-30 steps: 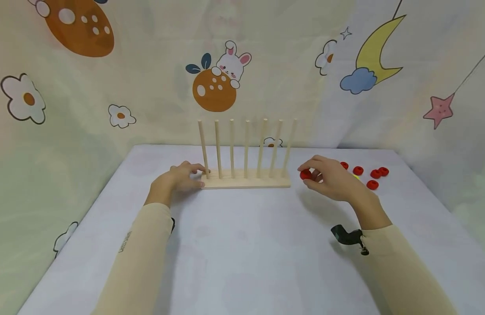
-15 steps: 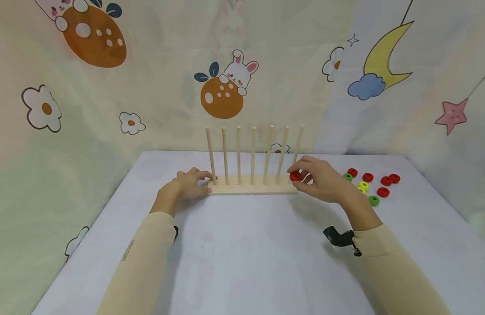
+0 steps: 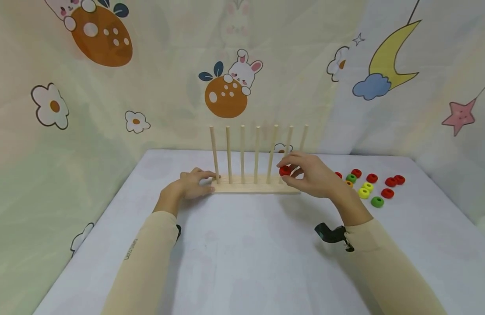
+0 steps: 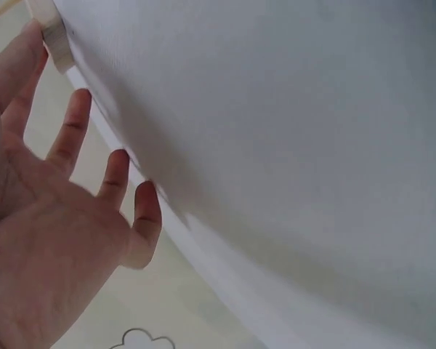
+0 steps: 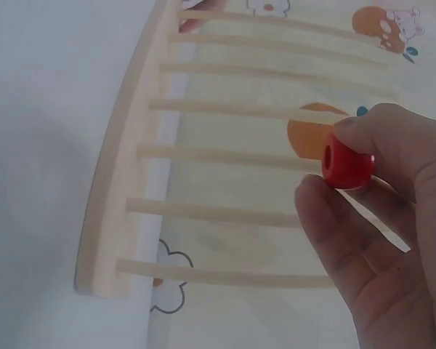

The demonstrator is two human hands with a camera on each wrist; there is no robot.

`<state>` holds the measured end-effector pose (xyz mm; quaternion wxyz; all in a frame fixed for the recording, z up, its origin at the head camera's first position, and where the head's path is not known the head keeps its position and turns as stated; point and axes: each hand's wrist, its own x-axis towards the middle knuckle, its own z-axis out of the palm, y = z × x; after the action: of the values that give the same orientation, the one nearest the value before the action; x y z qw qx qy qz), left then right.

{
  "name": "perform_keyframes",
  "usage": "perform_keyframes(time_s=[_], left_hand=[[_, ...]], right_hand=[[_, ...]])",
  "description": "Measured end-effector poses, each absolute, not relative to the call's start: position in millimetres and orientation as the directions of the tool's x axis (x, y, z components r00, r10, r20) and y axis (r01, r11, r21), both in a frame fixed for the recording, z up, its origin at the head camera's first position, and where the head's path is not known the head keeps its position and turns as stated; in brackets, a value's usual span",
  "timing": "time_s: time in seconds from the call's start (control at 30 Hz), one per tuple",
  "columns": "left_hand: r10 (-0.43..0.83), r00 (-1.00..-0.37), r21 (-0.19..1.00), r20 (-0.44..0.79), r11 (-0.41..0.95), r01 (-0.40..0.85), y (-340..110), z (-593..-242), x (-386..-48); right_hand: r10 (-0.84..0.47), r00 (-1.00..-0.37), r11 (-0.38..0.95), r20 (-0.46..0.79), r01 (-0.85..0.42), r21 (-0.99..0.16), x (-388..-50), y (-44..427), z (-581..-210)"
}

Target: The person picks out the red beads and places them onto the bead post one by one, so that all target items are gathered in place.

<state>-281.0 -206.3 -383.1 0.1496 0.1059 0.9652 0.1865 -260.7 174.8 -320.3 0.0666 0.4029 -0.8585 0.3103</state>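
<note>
A pale wooden peg rack (image 3: 254, 188) with several upright pegs stands near the back of the table. At its left end my left hand (image 3: 190, 184) pinches the base between thumb and forefinger; in the left wrist view the other fingers spread loosely beside the rack's end (image 4: 57, 47). My right hand (image 3: 311, 176) holds a round red bead (image 3: 284, 171) between thumb and fingertips, in front of the pegs toward the right. The right wrist view shows the hole in the red bead (image 5: 349, 163). That hand hides the lower parts of the rightmost pegs.
On the right of the white table (image 3: 234, 253) lie several loose beads: red (image 3: 387, 193), green (image 3: 377, 201), yellow (image 3: 363, 193) and an orange one (image 3: 349, 184) partly behind my right hand. A patterned cloth (image 3: 167, 78) hangs behind the table.
My right hand has carried the red bead leftward, from beyond the rack's right end to in front of its right-hand pegs. My left hand stays at the rack's left end. The head view has shifted slightly.
</note>
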Motion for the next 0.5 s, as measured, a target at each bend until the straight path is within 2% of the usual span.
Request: perform_keyframes(time_s=[0.5], left_hand=[[0.236,-0.924,0.462,-0.300,0.883,0.076,-214,-393,-295]], right_hand=[[-0.666,-0.581,0.360,0.468,-0.800,-0.481,-263,138,-307]])
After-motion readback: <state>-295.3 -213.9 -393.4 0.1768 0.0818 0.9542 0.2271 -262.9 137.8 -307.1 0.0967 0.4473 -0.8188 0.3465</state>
